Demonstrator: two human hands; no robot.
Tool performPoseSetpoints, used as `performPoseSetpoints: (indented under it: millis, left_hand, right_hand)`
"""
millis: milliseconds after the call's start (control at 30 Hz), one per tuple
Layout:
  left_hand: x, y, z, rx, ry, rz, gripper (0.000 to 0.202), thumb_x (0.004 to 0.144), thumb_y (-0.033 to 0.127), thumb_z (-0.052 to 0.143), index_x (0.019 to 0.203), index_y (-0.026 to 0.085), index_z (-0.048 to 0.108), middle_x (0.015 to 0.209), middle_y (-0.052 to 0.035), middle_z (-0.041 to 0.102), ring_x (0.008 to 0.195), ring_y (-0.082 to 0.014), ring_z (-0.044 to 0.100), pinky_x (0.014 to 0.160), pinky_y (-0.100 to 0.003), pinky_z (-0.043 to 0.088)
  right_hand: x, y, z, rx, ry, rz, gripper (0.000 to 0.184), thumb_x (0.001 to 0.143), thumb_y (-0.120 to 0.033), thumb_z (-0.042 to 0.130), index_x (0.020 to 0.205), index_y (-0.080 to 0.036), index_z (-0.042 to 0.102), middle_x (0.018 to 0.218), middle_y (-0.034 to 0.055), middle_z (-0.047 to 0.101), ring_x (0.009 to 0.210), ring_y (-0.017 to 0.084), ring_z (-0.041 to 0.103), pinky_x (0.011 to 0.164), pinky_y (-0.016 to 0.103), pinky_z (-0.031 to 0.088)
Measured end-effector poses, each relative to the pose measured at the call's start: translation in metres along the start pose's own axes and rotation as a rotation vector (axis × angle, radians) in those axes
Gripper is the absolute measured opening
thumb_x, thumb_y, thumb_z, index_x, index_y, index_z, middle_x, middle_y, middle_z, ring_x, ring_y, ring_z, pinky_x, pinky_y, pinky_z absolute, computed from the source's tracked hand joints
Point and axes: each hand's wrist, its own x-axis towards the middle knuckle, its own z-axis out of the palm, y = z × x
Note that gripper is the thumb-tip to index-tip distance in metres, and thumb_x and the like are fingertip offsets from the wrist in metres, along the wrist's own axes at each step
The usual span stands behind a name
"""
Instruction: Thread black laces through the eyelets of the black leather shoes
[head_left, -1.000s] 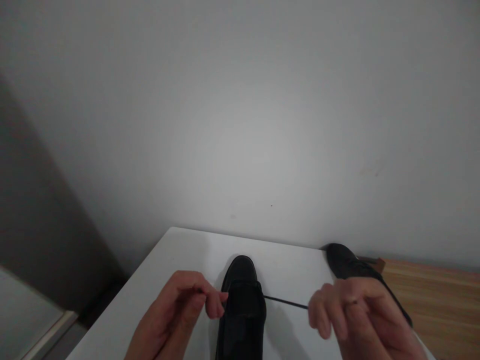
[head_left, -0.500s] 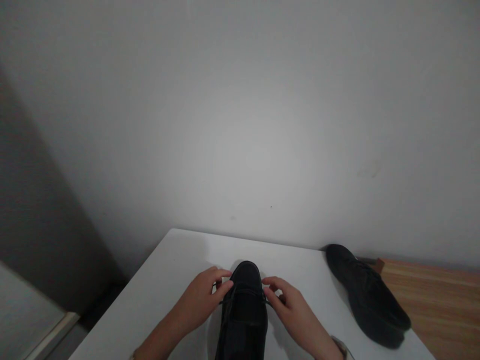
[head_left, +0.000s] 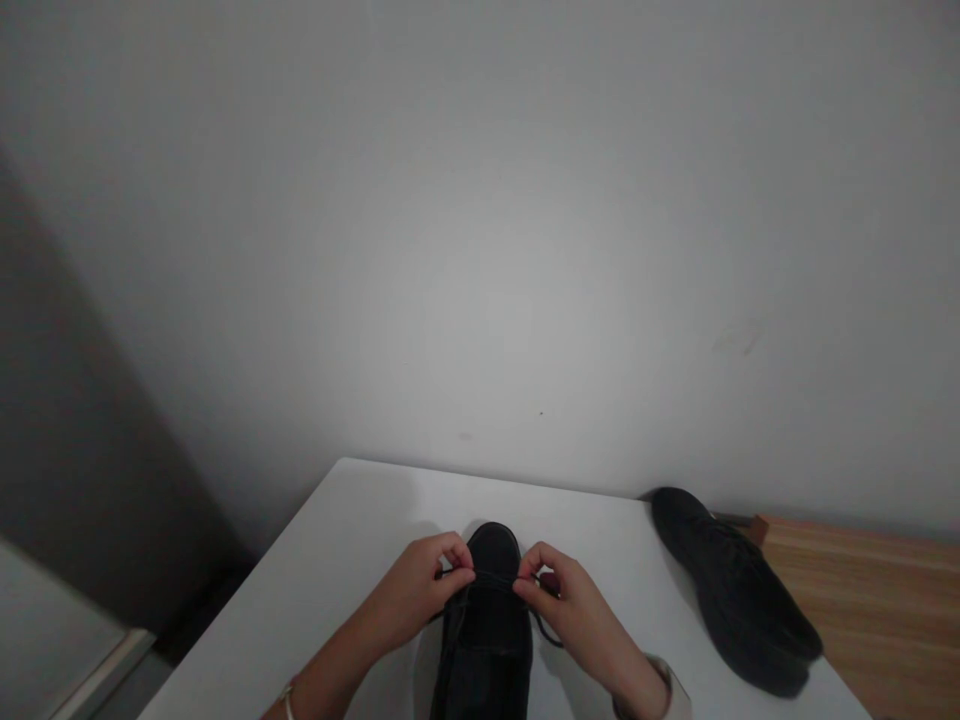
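Note:
A black lace-up shoe (head_left: 491,635) rests on the white table with its toe pointing toward the wall. My left hand (head_left: 424,580) pinches the black shoelace (head_left: 495,577) at the left side of the shoe. On the right side, my right hand (head_left: 561,595) pinches the lace too, and a loose loop of it hangs below the fingers. Between the two hands the lace runs across the upper, just behind the toe. The heel end of the shoe is cut off by the lower picture edge.
The other black shoe (head_left: 731,595) lies at the right edge of the white table (head_left: 360,510), close to the wall (head_left: 480,250). A wood-grained surface (head_left: 877,600) adjoins on the right. Beyond the table's left edge is a dark gap.
Both hands have moved inward over the shoe, closer to each other. Their fingertips have closed on the lace, which now shows a loop hanging by my right hand.

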Motion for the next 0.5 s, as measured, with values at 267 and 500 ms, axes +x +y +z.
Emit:
performPoseSetpoints:
  millis: [267, 500]
  left_hand:
    - [-0.024, 0.016, -0.012, 0.099, -0.017, -0.017, 0.031, 0.094, 0.04, 0.05, 0.079, 0.019, 0.066, 0.076, -0.0003, 0.068, 0.074, -0.0188, 0.063, 0.07, -0.028, 0.042]
    - [-0.044, 0.027, -0.014, 0.318, -0.081, -0.084, 0.03, 0.092, 0.043, 0.057, 0.078, 0.02, 0.07, 0.071, -0.0001, 0.069, 0.071, -0.02, 0.062, 0.064, -0.027, 0.036]
  right_hand:
    - [-0.022, -0.025, -0.005, -0.158, 0.091, -0.113, 0.015, 0.091, -0.031, 0.056, 0.09, -0.021, 0.067, 0.086, 0.0033, 0.073, 0.078, 0.021, 0.067, 0.07, 0.03, 0.049]
    - [-0.043, -0.026, -0.018, -0.67, -0.087, 0.051, 0.025, 0.092, -0.041, 0.059, 0.079, -0.023, 0.071, 0.074, 0.0079, 0.078, 0.07, 0.029, 0.072, 0.061, 0.034, 0.045]
